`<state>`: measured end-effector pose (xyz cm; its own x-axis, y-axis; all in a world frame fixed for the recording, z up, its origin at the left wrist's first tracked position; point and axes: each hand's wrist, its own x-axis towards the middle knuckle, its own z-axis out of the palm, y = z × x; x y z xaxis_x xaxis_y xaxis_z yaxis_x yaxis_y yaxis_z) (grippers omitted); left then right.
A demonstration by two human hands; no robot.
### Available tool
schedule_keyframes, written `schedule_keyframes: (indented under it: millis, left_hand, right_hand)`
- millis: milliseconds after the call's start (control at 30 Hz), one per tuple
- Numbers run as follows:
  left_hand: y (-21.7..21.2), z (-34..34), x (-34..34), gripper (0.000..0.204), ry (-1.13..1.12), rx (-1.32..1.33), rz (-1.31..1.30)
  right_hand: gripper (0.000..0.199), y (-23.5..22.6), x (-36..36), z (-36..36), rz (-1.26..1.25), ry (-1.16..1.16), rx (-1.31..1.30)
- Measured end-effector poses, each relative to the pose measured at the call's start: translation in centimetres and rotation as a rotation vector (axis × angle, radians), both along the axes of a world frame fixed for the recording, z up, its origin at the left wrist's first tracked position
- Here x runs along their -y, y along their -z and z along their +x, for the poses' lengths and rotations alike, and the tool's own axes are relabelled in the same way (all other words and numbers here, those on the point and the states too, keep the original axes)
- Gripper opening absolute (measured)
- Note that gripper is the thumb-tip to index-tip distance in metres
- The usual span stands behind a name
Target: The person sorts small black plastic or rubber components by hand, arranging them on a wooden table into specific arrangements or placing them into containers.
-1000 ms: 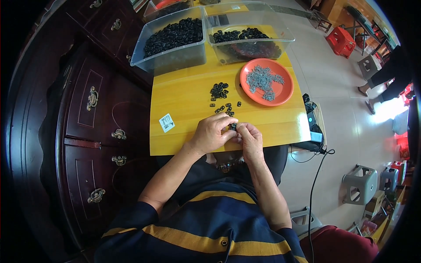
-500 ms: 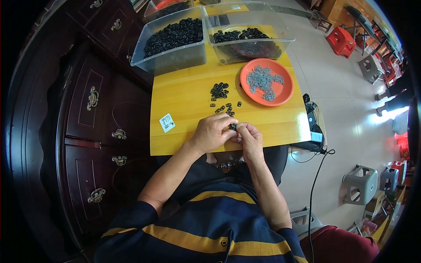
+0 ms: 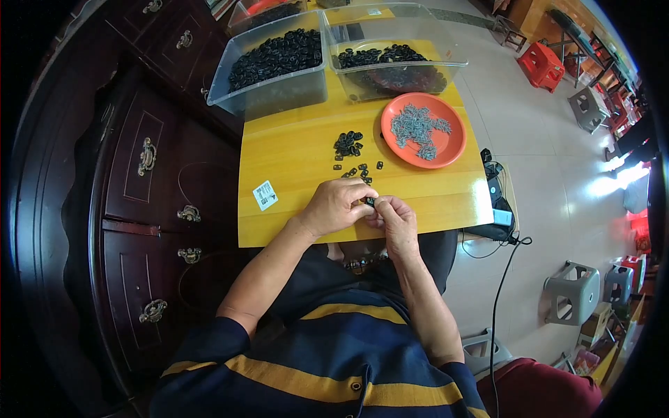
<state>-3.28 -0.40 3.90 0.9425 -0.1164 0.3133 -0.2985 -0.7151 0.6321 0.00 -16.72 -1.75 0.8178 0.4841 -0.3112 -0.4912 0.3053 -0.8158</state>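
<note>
Over the near part of the yellow table point(image 3: 293, 164), my left hand point(image 3: 336, 207) and my right hand point(image 3: 397, 221) meet. Their fingertips pinch a small black plastic piece point(image 3: 370, 201) between them; part of it is hidden by the fingers. Just beyond my hands lie several loose black pieces point(image 3: 363, 171), and a small heap of the same pieces point(image 3: 347, 143) sits farther back. To the right of the heap is an orange plate point(image 3: 456, 145) with many small grey pins or screws point(image 3: 417, 129) on it, too small to tell which.
At the table's far side stand a bin full of black pieces point(image 3: 279, 59) and a clear bin point(image 3: 401, 66) partly filled with them. A white label point(image 3: 265, 195) lies at the left. Dark wooden drawers point(image 3: 146, 160) border the left side. A black cable point(image 3: 498, 299) hangs at the right.
My hands stay together around the black piece, with only a slight shift of the left fingers. The bins, the plate and the loose pieces look the same.
</note>
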Motion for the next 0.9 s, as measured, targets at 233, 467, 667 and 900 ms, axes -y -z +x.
schedule_keyframes:
  millis: [233, 467, 667, 900]
  left_hand:
    - [0.03, 0.48, -0.26, 0.02, 0.045, -0.005, 0.014]
    - [0.62, 0.35, -0.27, 0.02, 0.043, 0.046, -0.005]
    - [0.55, 0.25, -0.02, 0.023, -0.004, -0.022, -0.076]
    - [0.53, 0.21, -0.01, 0.024, -0.01, -0.006, -0.048]
  right_hand:
    - [0.018, -0.11, 0.05, 0.14, -0.028, 0.001, 0.016]
    - [0.016, -0.19, -0.11, 0.03, -0.053, 0.011, 0.043]
    - [0.015, 0.41, -0.07, 0.27, -0.033, 0.02, 0.045]
    - [0.015, 0.34, -0.14, 0.41, -0.007, 0.006, 0.01]
